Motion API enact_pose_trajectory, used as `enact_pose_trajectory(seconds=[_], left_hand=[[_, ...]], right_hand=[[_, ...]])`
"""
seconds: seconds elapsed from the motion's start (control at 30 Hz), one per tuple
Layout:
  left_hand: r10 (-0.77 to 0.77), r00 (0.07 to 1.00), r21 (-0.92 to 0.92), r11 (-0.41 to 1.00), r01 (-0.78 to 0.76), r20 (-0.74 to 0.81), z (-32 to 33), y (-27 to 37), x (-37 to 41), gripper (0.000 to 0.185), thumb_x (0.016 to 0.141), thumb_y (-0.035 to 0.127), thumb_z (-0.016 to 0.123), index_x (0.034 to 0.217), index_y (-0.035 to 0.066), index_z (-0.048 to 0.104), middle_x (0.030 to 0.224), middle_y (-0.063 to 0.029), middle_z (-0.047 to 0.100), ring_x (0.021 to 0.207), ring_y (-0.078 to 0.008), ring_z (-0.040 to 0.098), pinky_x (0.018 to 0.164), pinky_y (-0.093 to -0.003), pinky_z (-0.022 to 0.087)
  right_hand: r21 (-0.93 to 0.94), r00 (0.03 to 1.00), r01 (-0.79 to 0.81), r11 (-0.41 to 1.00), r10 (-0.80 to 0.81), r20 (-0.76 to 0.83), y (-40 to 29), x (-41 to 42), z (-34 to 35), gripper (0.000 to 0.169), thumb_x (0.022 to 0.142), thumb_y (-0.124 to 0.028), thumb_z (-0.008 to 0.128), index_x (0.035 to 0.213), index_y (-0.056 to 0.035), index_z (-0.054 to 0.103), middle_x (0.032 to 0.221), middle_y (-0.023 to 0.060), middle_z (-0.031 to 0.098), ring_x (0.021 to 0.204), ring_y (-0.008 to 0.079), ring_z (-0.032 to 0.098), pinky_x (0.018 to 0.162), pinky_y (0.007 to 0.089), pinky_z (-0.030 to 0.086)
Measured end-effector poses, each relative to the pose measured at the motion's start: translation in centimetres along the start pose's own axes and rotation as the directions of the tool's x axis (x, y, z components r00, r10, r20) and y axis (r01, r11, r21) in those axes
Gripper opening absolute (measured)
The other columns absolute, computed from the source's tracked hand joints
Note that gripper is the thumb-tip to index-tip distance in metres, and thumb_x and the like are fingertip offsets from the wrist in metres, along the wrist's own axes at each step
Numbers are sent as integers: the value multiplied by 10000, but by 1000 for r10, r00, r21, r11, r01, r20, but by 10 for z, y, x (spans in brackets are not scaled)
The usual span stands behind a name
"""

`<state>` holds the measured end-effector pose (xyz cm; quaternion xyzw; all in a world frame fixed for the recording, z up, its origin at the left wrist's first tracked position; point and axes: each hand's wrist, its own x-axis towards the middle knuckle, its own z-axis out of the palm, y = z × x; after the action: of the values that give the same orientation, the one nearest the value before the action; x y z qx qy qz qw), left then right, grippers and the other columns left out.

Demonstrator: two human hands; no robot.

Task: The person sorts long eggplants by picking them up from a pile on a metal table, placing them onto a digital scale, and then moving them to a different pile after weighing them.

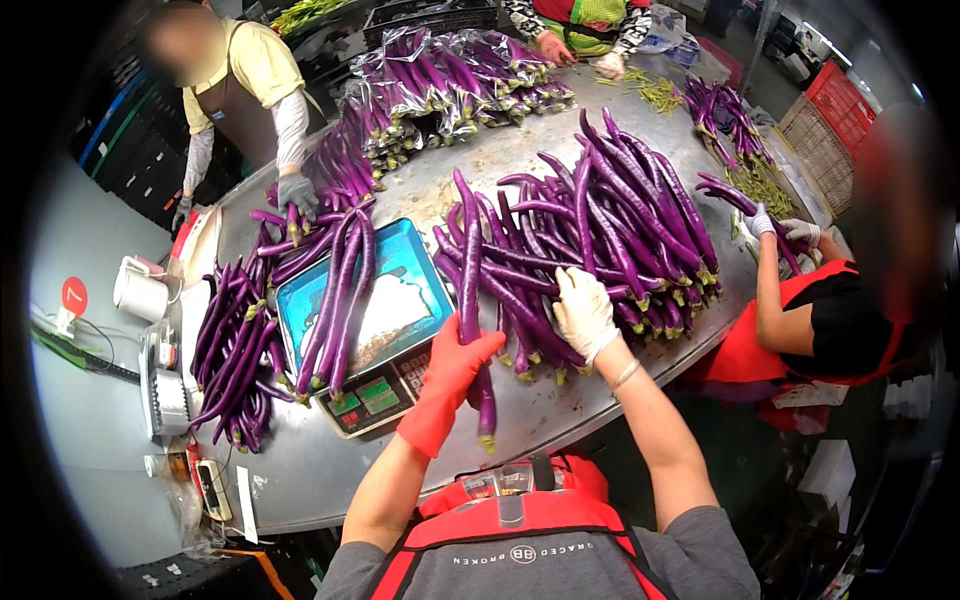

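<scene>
My left hand, in a red rubber glove, is closed around a long purple eggplant with its green stem end toward me. My right hand, in a whitish glove, rests on the large pile of eggplants; its fingertips touch an eggplant, but whether they grip it I cannot tell. Left of my left hand is a digital scale with a blue tray. Several eggplants lie across that tray, their stem ends over its near edge. Another heap of eggplants lies left of the scale.
Bagged eggplants are stacked at the back of the metal table. A co-worker's gloved hand is at eggplants beyond the scale. Another co-worker at right holds eggplants in gloved hands; a third's hands are at the far edge. A white jug stands left.
</scene>
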<state>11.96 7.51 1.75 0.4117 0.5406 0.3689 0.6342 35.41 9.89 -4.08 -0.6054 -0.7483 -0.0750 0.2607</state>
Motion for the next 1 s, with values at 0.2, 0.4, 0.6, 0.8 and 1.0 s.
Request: enact_pose_trajectory(seconds=[0.2, 0.4, 0.6, 0.8, 1.0], left_hand=[[26, 999, 271, 962, -34, 34, -60, 50, -19, 724, 790, 149, 796, 1415, 35, 448, 866, -63, 672, 685, -122, 641, 611, -284, 529], [389, 913, 716, 672, -190, -123, -120, 47, -9, 880, 729, 107, 813, 1506, 121, 399, 1203, -80, 660, 938, -143, 643, 880, -276, 493], [486, 861, 899, 428, -86, -149, -147, 29, 7, 927, 746, 201, 821, 1532, 190, 330, 1248, -167, 635, 1051, -323, 658, 872, -394, 518], [412, 906, 994, -8, 109, -96, -156, 3, 17, 887, 737, 361, 812, 1486, 166, 380, 1220, -145, 597, 980, -332, 629, 743, -457, 526], [527, 850, 998, -48, 49, -17, -158, -4, 9, 828, 726, 349, 819, 1440, 140, 457, 1281, -147, 580, 1062, -333, 591, 851, -476, 490]], right_hand=[[-326, 954, 107, 939, -5, 301, 12, 5, 28, 226, 878, -194, 561, 1071, -109, 643, 932, 70, 624, 930, 237, 589, 817, 408, 418], [-310, 972, -18, 951, 90, 219, 6, 29, 21, 127, 905, -188, 538, 980, -112, 607, 852, 93, 659, 838, 269, 638, 792, 437, 436], [-397, 922, -132, 908, 260, 287, -6, 37, 24, 223, 921, -187, 537, 1122, -105, 589, 872, 90, 681, 773, 259, 660, 817, 447, 453], [-106, 942, -78, 991, 108, 319, -55, 16, 28, 629, 841, -346, 682, 1394, -123, 480, 1270, 168, 513, 1145, 327, 505, 922, 480, 404], [-89, 986, -73, 993, 85, 142, -34, 19, 53, 464, 869, -285, 622, 1305, -140, 556, 1142, 94, 557, 1009, 283, 525, 819, 431, 433]])
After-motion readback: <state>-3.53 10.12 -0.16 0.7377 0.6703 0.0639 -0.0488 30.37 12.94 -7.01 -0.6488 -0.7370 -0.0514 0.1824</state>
